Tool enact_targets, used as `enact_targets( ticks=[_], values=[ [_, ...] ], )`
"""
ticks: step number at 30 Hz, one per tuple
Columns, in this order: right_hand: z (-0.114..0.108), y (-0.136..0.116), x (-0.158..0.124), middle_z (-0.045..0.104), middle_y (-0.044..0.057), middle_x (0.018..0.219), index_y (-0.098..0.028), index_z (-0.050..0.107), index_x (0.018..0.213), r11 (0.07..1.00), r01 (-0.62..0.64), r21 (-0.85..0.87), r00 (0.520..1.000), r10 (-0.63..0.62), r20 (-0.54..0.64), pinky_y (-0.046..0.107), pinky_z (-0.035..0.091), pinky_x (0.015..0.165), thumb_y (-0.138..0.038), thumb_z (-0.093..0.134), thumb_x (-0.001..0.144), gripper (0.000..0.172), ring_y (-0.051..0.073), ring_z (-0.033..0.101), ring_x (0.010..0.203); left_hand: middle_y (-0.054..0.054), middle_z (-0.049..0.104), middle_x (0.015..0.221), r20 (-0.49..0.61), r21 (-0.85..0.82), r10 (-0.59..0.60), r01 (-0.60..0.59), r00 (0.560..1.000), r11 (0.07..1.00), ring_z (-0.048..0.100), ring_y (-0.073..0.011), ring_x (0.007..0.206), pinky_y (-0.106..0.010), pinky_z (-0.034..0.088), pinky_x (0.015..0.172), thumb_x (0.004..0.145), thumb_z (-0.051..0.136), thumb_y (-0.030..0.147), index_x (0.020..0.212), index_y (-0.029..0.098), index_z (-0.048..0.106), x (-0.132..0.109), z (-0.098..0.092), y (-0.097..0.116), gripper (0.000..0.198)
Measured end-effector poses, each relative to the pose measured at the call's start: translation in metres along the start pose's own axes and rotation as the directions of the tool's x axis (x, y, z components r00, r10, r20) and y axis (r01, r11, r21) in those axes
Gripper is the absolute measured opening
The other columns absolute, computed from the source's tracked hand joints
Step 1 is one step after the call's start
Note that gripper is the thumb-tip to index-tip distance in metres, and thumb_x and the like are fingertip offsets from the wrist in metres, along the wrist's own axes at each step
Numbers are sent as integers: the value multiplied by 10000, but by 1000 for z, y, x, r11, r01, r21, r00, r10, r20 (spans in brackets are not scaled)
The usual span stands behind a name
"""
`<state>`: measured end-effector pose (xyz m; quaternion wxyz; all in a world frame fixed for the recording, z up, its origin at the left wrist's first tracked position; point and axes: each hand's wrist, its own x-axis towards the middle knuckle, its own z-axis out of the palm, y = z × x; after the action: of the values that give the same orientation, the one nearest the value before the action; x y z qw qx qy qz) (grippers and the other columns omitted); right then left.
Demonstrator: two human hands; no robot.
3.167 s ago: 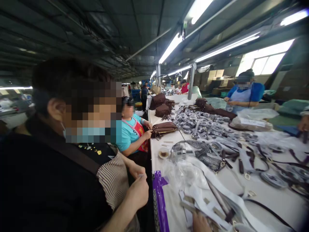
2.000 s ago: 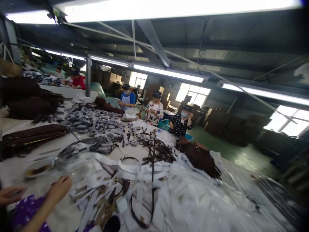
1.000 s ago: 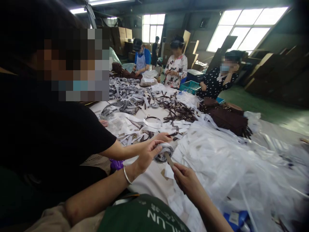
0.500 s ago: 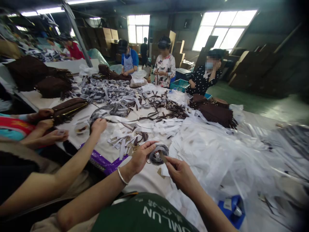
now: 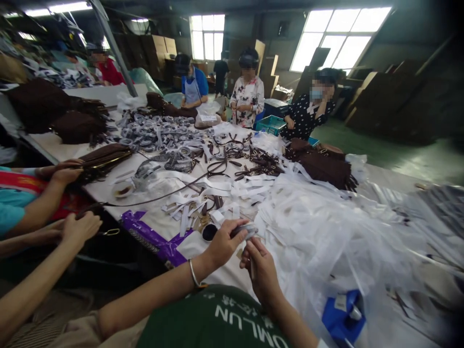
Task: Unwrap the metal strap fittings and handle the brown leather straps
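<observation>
A grey coiled strap (image 5: 250, 229), seen nearly edge-on, is gripped between the thumb and fingers of my left hand (image 5: 224, 245). Just below the coil, my right hand (image 5: 261, 273) is closed, fingertips close to the coil's lower edge. A narrow pale strip (image 5: 253, 268) shows within my right hand; its far end is hidden by the fingers. On the table beside my left hand sits a round black thing (image 5: 209, 232). Loose white strips (image 5: 186, 212) lie beyond my hands.
Crumpled clear plastic (image 5: 319, 222) covers the right side, with a blue packet (image 5: 344, 314). Purple wrapping (image 5: 155, 239) lies at the front edge. To my left, a co-worker's hand (image 5: 81, 229) holds a long brown strap (image 5: 155, 195). Brown bags (image 5: 319, 164) and wrapped coils (image 5: 155, 130) lie farther back.
The coil has turned from face-on to nearly edge-on. My right hand has moved down, taking the strip out of the coil's centre. The co-worker's hand has pulled back left with the brown strap.
</observation>
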<state>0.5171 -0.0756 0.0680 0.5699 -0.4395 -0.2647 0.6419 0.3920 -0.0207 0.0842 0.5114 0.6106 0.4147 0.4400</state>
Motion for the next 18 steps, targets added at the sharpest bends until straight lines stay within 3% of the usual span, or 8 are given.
enact_targets(
  ticks=[4,9,12,15,18],
  values=[
    [5,6,-6,437,-67,612,-197,566,781,977,-39,208,993,61,-99,168,408,468,-396,693,773,237,67,416,513,-102,585,1044,43,187,196,-201,980,962,491,-250,1058,-379,364,995,846,598,267,1140,217,669,-7,9,6,306],
    [7,7,1,349,-82,617,-201,540,817,933,-88,348,969,162,-189,145,339,400,-399,706,749,268,60,331,483,-108,548,1088,98,196,250,-265,963,944,474,-239,1087,-383,349,1016,884,506,207,1141,213,662,-11,14,9,301],
    [6,7,3,326,-88,593,-204,509,777,952,-79,295,976,134,-172,150,306,380,-398,705,740,278,62,298,466,-99,538,1174,82,70,159,-165,984,984,464,-250,1140,-388,342,1026,848,558,190,1152,225,640,-11,11,5,317],
    [7,5,3,328,-92,573,-206,465,727,957,-39,289,985,84,-148,153,302,390,-399,716,729,316,59,290,462,-108,515,1263,-17,-58,-24,23,1000,998,473,-270,1159,-401,367,996,760,681,191,1299,233,505,-8,8,2,569],
    [6,5,4,312,-99,562,-209,439,712,955,-12,297,989,56,-139,159,287,391,-393,728,720,343,58,267,455,-119,521,1274,-33,-33,-38,37,999,999,472,-282,1176,-406,348,1015,721,722,189,1256,212,550,-7,6,5,562]
  ],
)
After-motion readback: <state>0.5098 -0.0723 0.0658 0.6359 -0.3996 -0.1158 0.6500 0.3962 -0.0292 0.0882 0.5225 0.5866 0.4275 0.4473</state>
